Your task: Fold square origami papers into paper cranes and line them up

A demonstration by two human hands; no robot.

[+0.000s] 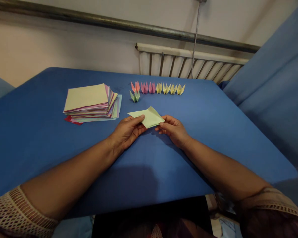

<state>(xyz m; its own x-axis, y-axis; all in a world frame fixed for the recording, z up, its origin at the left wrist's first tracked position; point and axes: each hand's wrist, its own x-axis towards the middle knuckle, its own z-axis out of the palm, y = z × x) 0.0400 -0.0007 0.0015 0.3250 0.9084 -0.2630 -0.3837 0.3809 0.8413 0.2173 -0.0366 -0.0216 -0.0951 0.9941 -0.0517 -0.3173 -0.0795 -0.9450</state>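
Observation:
A pale green sheet of folded origami paper [151, 117] is held just above the table, between both hands. My left hand [129, 129] pinches its left part, thumb on top and fingers underneath. At the right corner, my right hand [174, 129] grips the paper between thumb and forefinger, its other fingers curled below. Beyond the paper stands a green folded paper crane [135, 96]. Behind that crane runs a row of several more: an orange crane [135, 87], pink cranes [148, 87] and yellow cranes [166, 88].
A thick stack of coloured paper sheets [86, 98] lies on the left of the blue-covered table [201, 132]. Along the wall are a white radiator [178, 56] and a metal pipe [129, 26]. A blue curtain [270, 76] hangs on the right.

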